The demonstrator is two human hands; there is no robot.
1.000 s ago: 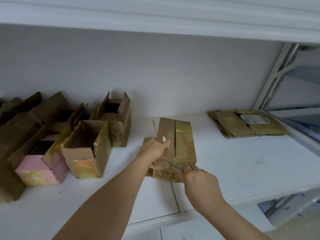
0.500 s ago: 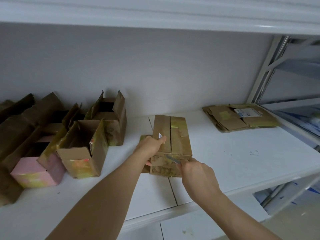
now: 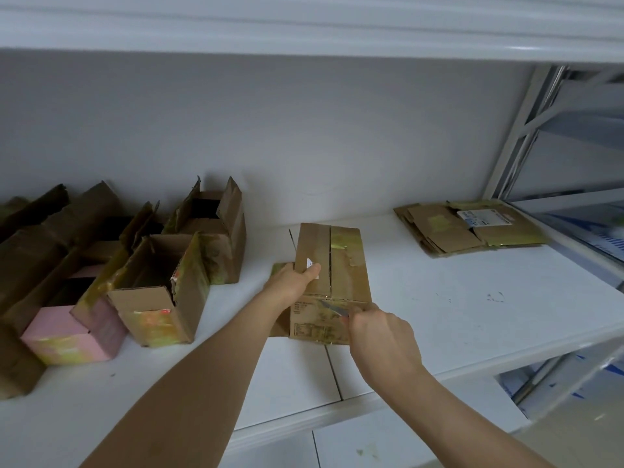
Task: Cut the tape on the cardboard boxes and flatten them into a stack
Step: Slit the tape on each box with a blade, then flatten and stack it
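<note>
blade at near top edge of box

white shelf (image 3: pixel 439 315) carries all items. left hand (image 3: pixel 293 282) grips the box (image 3: pixel 344 265) at its left side. box long axis runs away from the person. right hand (image 3: pixel 381 339), fingers curled round the blade (image 3: pixel 332 306), is nearer the taped edge.

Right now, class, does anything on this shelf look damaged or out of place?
Yes. The open box left of the one being cut has a torn edge on its near right wall, with ragged cardboard. Scuff marks also dot the shelf to the right. The flattened stack lies slightly fanned.
</note>
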